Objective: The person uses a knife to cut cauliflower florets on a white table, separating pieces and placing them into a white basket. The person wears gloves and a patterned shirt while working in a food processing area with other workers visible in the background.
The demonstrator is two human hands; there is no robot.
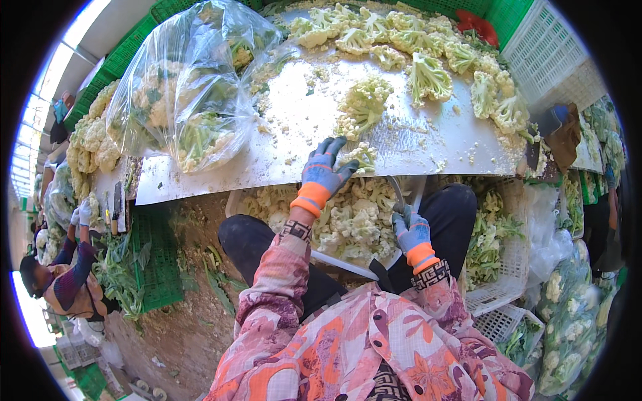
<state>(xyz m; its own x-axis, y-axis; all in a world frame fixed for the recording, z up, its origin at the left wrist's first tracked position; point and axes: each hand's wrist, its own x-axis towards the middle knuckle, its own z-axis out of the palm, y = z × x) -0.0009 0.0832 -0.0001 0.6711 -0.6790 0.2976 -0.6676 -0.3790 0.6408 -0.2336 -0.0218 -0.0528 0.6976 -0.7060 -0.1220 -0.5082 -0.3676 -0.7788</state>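
Note:
My left hand (323,173), in a grey-blue glove with an orange cuff, reaches over the front edge of the metal-topped table (200,180). Its fingers are spread beside a small cauliflower floret (362,156); whether the thumb touches it is unclear. Just beyond the fingertips lies a larger cut cauliflower piece (366,103). In my right hand (412,228), gloved alike, is a curved-bladed knife (396,189), its handle mostly hidden by the fingers. Between my knees, under the table edge, a white crate (321,258) holds many cut florets (356,225).
A clear plastic bag (185,90) of cauliflower sits on the table's left. More cauliflower pieces (426,75) line the far edge. White crates (501,285) with trimmings stand at my right, a green crate (156,255) at left. Another person (70,285) works at far left.

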